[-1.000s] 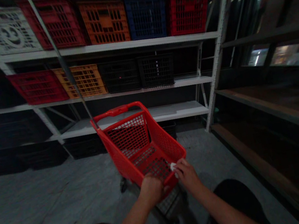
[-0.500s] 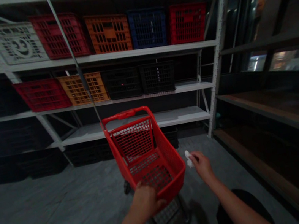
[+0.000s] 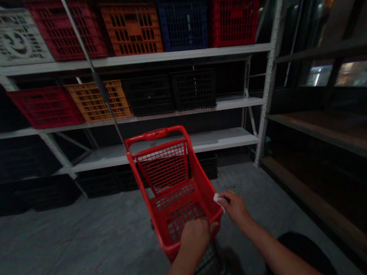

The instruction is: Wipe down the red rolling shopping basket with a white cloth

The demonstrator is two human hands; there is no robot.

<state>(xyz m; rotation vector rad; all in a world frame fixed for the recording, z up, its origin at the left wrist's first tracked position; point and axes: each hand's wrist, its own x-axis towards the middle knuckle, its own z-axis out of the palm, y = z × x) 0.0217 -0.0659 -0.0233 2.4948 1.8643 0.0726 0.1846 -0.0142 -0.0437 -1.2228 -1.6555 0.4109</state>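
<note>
A red plastic shopping cart [image 3: 156, 199] stands in front of me, its handle on the far side. My left hand [image 3: 196, 235] is closed over the cart's near rim, with the fingers inside the basket and the thumb outside. Pinched in my right hand [image 3: 235, 208] is a crumpled white wipe or tissue [image 3: 218, 197]; I cannot tell which. The white piece meets the cart's right rim near its front corner. A thin pole [image 3: 77, 28] rises from the left end of the cart's handle.
Behind the cart, a white metal rack [image 3: 155, 56] carries red, orange, blue, black and white plastic crates, such as an orange crate [image 3: 131, 28]. Along the right runs a dark shelf unit [image 3: 338, 129]. Grey concrete floor [image 3: 48, 256] spreads to the left.
My right hand has moved left, bringing the white piece to the cart's rim. My left hand appears further right along the near rim, and the cart has turned slightly.
</note>
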